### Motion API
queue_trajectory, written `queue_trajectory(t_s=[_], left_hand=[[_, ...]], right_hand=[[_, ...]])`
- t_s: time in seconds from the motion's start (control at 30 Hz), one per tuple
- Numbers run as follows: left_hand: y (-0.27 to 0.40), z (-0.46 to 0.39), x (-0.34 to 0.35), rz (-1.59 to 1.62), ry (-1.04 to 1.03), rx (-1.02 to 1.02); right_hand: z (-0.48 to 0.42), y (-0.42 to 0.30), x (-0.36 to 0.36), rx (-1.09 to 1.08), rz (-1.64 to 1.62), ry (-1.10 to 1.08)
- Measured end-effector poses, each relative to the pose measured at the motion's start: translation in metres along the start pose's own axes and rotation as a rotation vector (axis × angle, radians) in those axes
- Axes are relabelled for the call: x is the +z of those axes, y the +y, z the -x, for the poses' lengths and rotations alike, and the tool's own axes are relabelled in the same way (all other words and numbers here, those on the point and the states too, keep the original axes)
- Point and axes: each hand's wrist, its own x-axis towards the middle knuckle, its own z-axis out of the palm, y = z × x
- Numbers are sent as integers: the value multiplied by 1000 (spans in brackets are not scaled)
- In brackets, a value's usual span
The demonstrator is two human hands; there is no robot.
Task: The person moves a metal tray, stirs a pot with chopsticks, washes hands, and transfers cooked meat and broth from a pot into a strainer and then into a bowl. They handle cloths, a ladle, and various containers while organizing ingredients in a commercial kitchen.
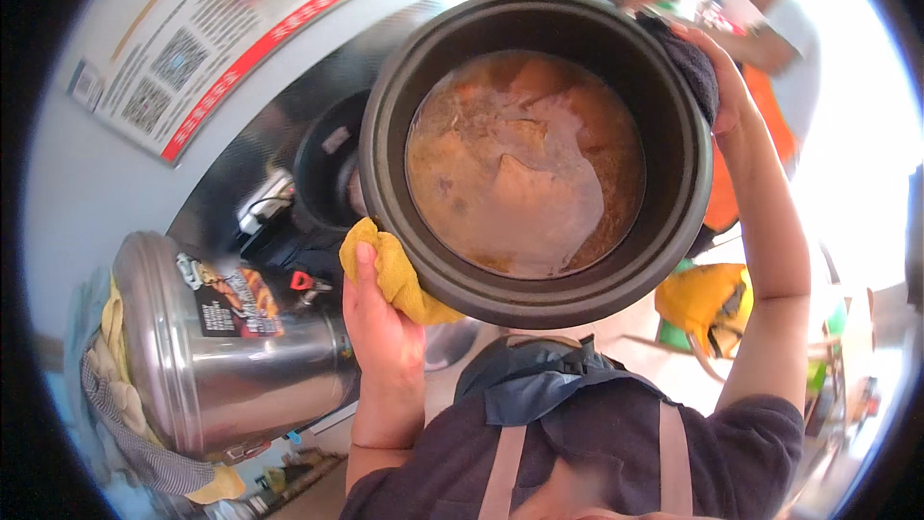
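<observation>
I hold a large dark pot (392, 159), like a rice cooker's inner pot, up in front of my chest. Brown liquid (447, 195) with pale, partly sunken pieces of food (530, 184) covers its bottom; what the food is, I cannot tell. My left hand (382, 318) grips the near-left rim through a folded yellow cloth (393, 267). On the far right, my right hand (722, 83) clasps the rim through a dark cloth (682, 61). The pot hides most of what lies beneath it.
To the left stands a steel insulated barrel (267, 375) with a red-handled tap (303, 282); cloths (144, 433) hang over it. Behind is a black vessel (317, 159) beside a white power strip (267, 206) on a dark counter. A person (783, 50) stands far right, near a yellow bag (700, 296).
</observation>
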Motion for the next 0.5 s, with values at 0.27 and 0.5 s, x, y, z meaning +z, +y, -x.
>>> queue_trajectory(t_s=[0.27,0.5], left_hand=[[-117,118,28,-186,-290,-435],[-233,235,40,-306,-554,-840]], right_hand=[[282,11,-156,-217,-93,349],[523,42,-233,-163,-159,847]])
